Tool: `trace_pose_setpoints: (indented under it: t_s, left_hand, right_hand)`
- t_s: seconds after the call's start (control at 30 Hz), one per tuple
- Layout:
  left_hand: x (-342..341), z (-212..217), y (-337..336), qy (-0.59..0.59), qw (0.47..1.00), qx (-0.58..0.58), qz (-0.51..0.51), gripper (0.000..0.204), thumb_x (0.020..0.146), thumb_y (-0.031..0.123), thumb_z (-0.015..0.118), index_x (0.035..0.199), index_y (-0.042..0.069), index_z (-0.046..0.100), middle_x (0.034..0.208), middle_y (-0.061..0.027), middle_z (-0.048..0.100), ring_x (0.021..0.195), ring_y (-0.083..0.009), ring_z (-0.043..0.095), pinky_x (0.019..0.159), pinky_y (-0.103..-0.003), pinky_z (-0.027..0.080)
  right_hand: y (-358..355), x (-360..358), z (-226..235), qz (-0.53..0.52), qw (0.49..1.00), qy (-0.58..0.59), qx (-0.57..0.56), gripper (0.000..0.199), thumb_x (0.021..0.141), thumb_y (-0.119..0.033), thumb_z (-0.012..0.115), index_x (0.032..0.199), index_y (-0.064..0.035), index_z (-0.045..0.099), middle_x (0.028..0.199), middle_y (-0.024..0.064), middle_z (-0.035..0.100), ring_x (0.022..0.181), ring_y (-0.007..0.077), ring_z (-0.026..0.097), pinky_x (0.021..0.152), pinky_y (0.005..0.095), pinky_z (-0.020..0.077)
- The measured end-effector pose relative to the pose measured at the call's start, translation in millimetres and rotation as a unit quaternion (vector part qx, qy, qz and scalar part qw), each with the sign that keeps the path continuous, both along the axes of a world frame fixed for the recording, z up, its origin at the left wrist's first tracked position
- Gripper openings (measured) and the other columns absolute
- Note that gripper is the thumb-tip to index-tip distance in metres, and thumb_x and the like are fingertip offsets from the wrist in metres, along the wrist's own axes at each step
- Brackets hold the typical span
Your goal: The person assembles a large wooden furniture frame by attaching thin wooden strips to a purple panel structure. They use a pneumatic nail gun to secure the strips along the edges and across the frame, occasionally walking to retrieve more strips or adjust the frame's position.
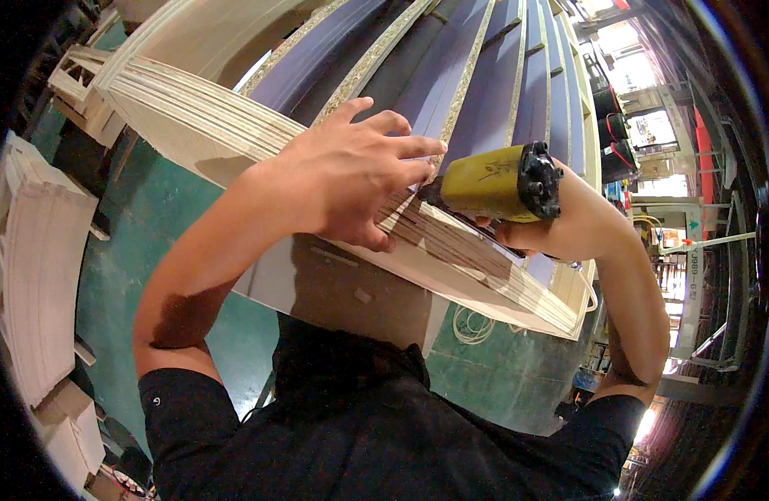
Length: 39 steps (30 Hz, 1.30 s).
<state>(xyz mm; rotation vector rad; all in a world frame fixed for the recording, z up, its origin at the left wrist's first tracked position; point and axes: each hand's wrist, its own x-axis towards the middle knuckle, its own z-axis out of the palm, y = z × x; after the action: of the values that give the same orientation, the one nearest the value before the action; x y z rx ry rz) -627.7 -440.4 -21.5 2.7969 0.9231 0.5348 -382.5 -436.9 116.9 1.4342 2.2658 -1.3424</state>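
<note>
My right hand (578,219) is wrapped round a yellow and black pneumatic nail gun (483,185). The gun's dark nose points left, close to the layered plywood edge (459,246) of a large wooden frame. With fingers spread, my left hand (338,171) rests on that same edge, its fingertips near the gun's nose and the end of a particleboard strip (466,88). Several such strips run away from me between purple-grey panels (430,88). Exactly what the nose touches is hidden between my hand and the gun.
Curved pale boards (42,267) are stacked at the left, with more wooden pieces (88,88) behind them. A coiled pale hose (474,326) lies on the green floor (505,367) below the frame. Shelving and equipment (693,259) line the right side.
</note>
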Motion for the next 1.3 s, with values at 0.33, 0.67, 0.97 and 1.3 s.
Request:
trace_pose_setpoints:
  t_s: [0.33,0.67,0.97,1.3]
  left_hand:
    - [1.4,7.6,0.3,0.026,0.999,-0.046,0.003,0.086,0.064,0.042,0.09,0.138,0.015,0.055,0.151,0.0002,0.052,0.127,-0.0269,0.056,0.115,-0.05,0.035]
    - [1.5,4.5,1.5,0.032,0.999,-0.033,0.003,0.087,0.064,0.047,0.09,0.138,0.015,0.055,0.154,-0.0002,0.049,0.127,-0.027,0.056,0.114,-0.048,0.035]
    - [3.7,2.9,-1.0,0.016,1.0,-0.022,0.0,0.09,0.063,0.048,0.091,0.139,0.016,0.054,0.155,-0.0003,0.048,0.127,-0.027,0.057,0.112,-0.047,0.038]
    - [3.0,8.4,-4.6,-0.049,0.997,0.0,-0.06,0.073,0.061,0.044,0.093,0.124,0.021,0.065,0.15,-0.0061,0.053,0.128,-0.0294,0.057,0.105,-0.047,0.044]
  right_hand:
    - [-0.8,-1.9,-2.4,0.012,1.0,0.014,0.017,0.044,0.076,-0.002,0.075,0.119,-0.0021,0.066,0.108,0.0104,0.073,0.098,0.0177,0.068,0.093,0.0325,0.0532]
    - [-7.3,-1.8,3.6,-0.024,1.0,-0.012,0.002,0.047,0.076,-0.003,0.075,0.121,-0.0028,0.065,0.109,0.0112,0.073,0.101,0.0209,0.067,0.096,0.0342,0.052]
    - [-31.6,28.4,10.1,-0.026,0.999,-0.011,0.015,0.043,0.077,-0.007,0.076,0.119,-0.0015,0.066,0.109,0.0129,0.073,0.098,0.02,0.068,0.092,0.0339,0.0536]
    - [-66.3,74.9,-1.4,0.059,0.992,0.048,0.096,0.036,0.081,-0.014,0.084,0.109,0.0001,0.066,0.085,0.0076,0.069,0.071,0.014,0.064,0.068,0.0307,0.0532]
